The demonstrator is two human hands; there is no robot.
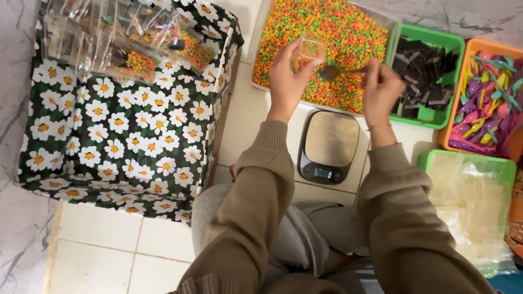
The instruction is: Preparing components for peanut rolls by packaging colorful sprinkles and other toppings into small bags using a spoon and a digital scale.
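My left hand (286,76) holds a small clear plastic bag (310,51) upright over a white tray (260,54) heaped with orange, green and yellow candy beads. A few beads lie in the bag. My right hand (380,87) grips a metal spoon (333,72), its bowl pointing left toward the bag's mouth. Below both hands a small kitchen scale (329,144) with a bare steel plate sits on the tiled floor.
A daisy-print fabric box (117,130) stands at the left, with several filled clear bags (131,41) in its far end. At the right are a green bin of dark wrappers (427,73), an orange bin of coloured plastic spoons (485,103) and a green bin of clear bags (471,196).
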